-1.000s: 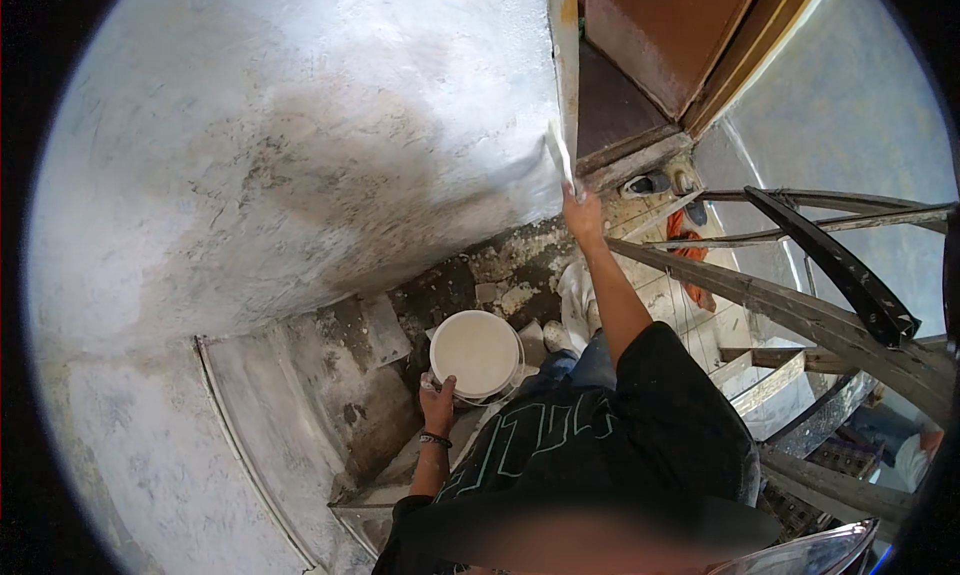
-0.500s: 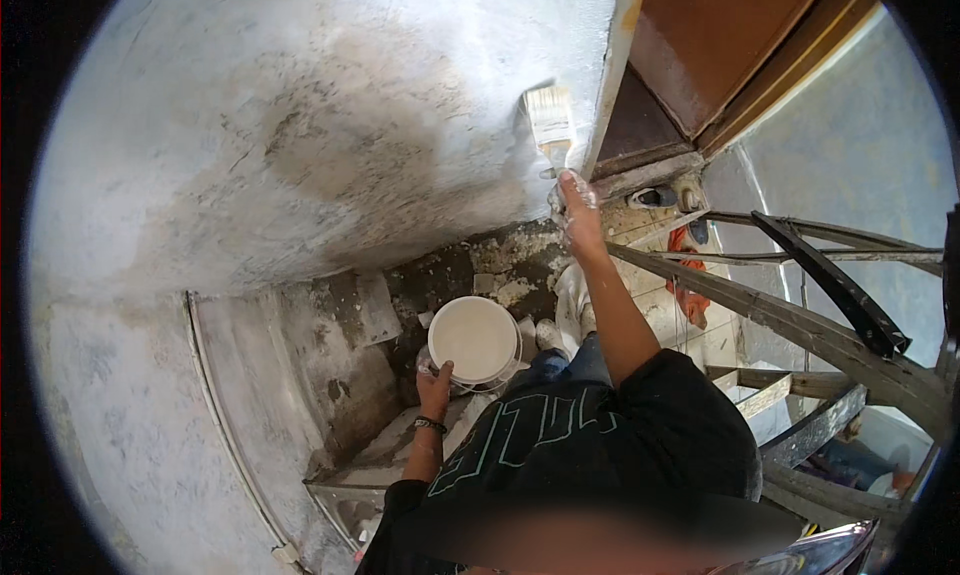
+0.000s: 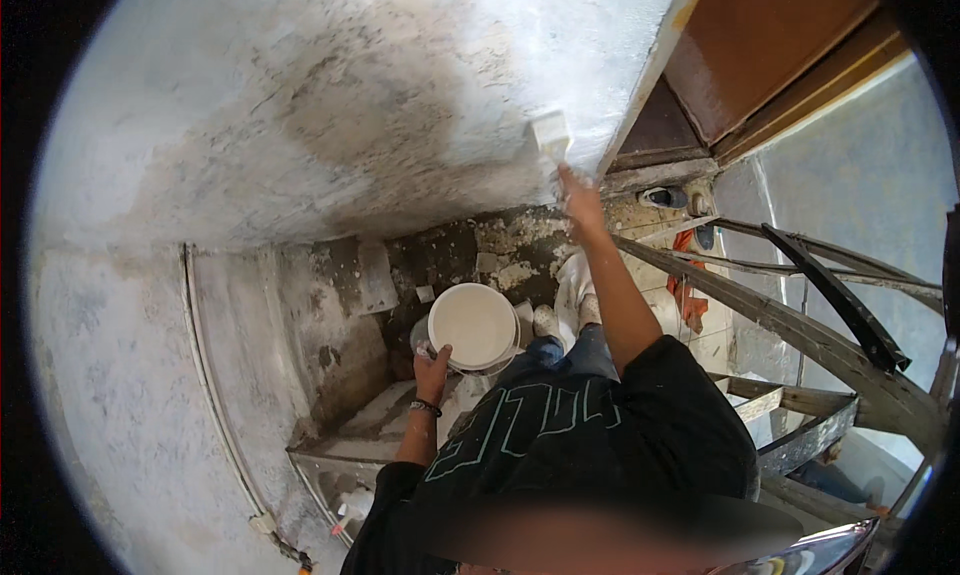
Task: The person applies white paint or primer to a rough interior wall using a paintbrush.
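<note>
My right hand (image 3: 579, 197) is closed round the handle of a wide paintbrush (image 3: 551, 135), whose white-coated bristles lie against the wall (image 3: 480, 95). White paint covers the wall near the brush, while a grey-brown rough patch shows to its left. In my left hand (image 3: 432, 368) is the rim of a white bucket (image 3: 430, 327), with the thumb over the edge. Pale, milky paint fills the bucket, which is held just in front of my body.
A wooden ladder (image 3: 790, 325) leans on the right, with orange cloth (image 3: 686, 295) behind it. Beyond the wall's edge is a brown door (image 3: 770, 45). Debris (image 3: 515, 237) litters the floor by the wall. A pipe (image 3: 205, 375) runs down the left wall.
The brush has moved slightly down the wall, blurred by motion. My view has shifted a little, and the bucket stays in my left hand.
</note>
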The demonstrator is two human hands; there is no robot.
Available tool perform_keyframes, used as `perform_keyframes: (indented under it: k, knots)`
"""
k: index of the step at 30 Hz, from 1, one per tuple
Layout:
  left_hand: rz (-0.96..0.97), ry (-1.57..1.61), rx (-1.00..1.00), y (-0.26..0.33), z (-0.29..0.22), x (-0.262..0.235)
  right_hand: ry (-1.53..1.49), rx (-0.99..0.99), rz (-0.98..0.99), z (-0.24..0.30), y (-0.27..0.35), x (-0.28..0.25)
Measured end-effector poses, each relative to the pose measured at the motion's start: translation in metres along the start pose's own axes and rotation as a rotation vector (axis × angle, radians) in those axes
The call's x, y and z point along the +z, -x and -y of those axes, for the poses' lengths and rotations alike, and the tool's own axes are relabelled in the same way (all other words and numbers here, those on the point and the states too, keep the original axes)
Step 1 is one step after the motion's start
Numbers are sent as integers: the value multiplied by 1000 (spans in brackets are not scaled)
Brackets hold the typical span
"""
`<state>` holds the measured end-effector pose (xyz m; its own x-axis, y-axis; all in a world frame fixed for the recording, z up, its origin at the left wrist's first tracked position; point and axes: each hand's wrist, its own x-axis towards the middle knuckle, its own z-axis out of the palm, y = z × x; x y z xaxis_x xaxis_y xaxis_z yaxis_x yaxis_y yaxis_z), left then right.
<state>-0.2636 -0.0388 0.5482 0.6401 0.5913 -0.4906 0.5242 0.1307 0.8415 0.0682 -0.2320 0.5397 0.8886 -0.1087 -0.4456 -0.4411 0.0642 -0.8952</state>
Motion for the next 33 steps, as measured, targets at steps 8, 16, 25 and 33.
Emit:
perform_keyframes:
  k: [8, 16, 25, 33]
  knots:
    - [-75, -104, 75, -18, 55, -14, -131, -102, 152, 6, 6, 7]
    - [-28, 16, 38, 9, 45, -12, 232, 238, -25, -184, -63, 11]
    - [-61, 34, -103, 17, 48, -11, -61, 500, 72, -139, -76, 18]
    - [-100, 74, -86, 10, 61, -7, -66, 264, 90, -187, -63, 7]
